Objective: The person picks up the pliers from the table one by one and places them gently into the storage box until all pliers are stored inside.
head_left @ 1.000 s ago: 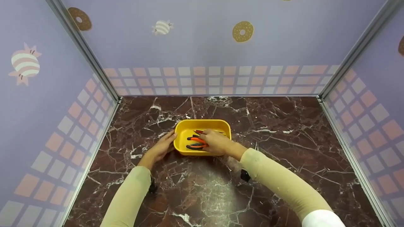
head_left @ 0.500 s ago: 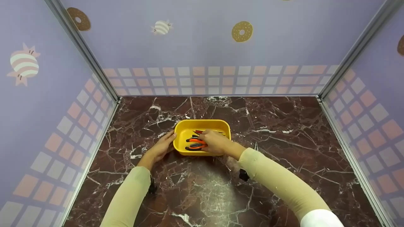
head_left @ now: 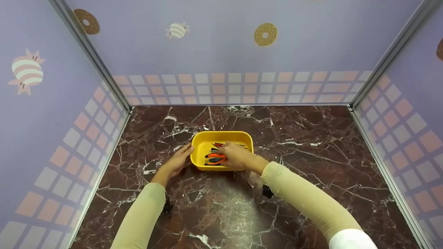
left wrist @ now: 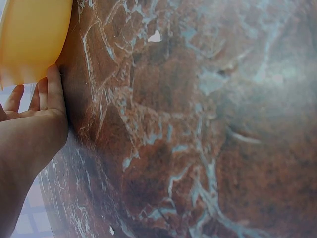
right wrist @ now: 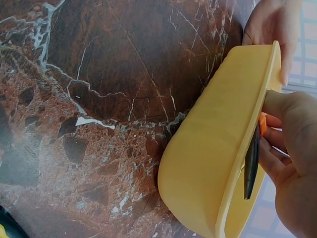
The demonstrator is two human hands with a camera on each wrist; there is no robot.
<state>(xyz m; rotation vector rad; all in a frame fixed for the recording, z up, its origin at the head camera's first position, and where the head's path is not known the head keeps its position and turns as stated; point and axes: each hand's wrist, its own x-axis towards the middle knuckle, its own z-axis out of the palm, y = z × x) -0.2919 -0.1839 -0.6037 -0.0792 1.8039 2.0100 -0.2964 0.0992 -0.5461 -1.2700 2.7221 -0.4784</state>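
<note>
A person's right hand (head_left: pixel 236 156) reaches into a yellow tray (head_left: pixel 200 150) at the middle of a marble table (head_left: pixel 311 166), fingers curled around orange-handled pliers (head_left: pixel 215 156) lying inside. The pliers run left to right, handles pointing left, directly under that nearer hand. The left hand (head_left: pixel 177 160), fingers straight, presses the tray's left wall.

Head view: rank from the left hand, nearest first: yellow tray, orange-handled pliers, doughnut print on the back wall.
Measured from the left hand:
1. Yellow tray: its left wall lies against the fingers.
2. Orange-handled pliers: inside the tray, to the right of the hand, under the right hand.
3. Doughnut print: high on the back wall, right of centre, by far the farthest.
</note>
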